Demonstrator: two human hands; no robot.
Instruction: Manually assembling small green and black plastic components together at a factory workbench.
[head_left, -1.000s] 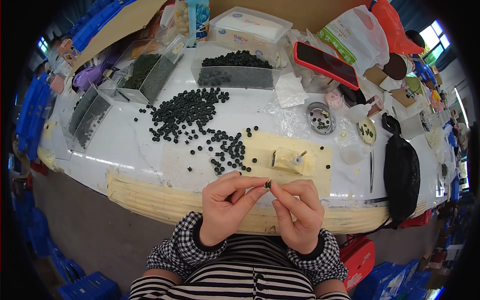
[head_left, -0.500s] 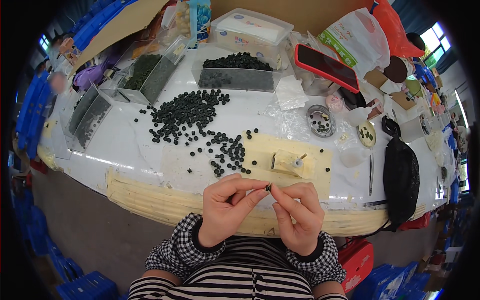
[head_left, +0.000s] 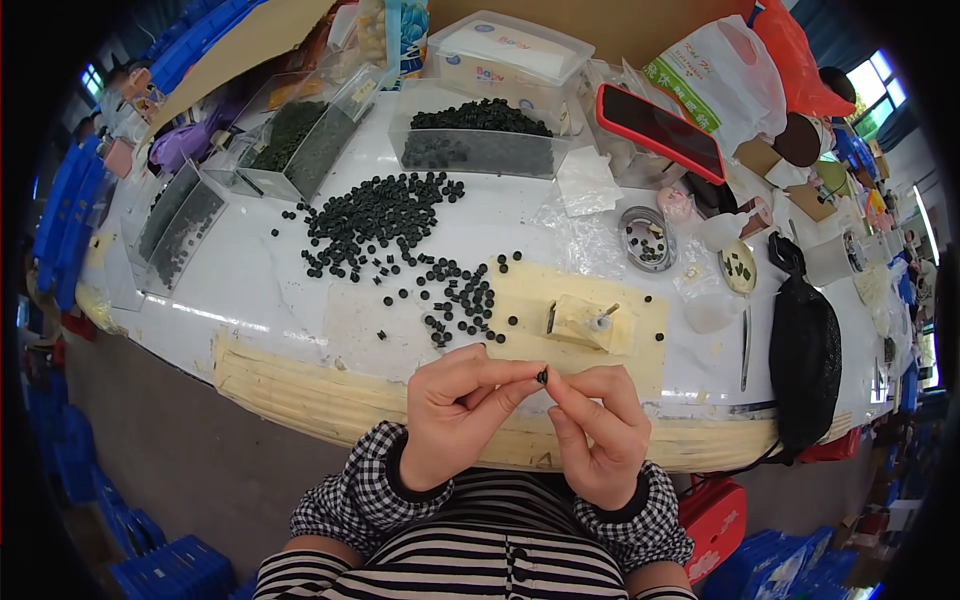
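Between my two hands, at the table's padded front edge, is a small round black part. The thumb and forefinger of my left hand pinch it. From the other side, the fingertips of my right hand press on it, so both hands are closed. Fingertips cover much of the part. Beyond my hands lies a loose heap of similar black parts, with stragglers trailing toward me. A small cream block with upright pegs stands on a yellowish board, just past my right hand.
At the back stand a clear bin of black parts and another divided bin. A red-cased phone rests on a clear box. To the right are tweezers, a round dish and a black mesh pouch.
The small black part has turned slightly between my fingertips. My hands keep nearly the same place and grip, and the whole view has shifted a little.
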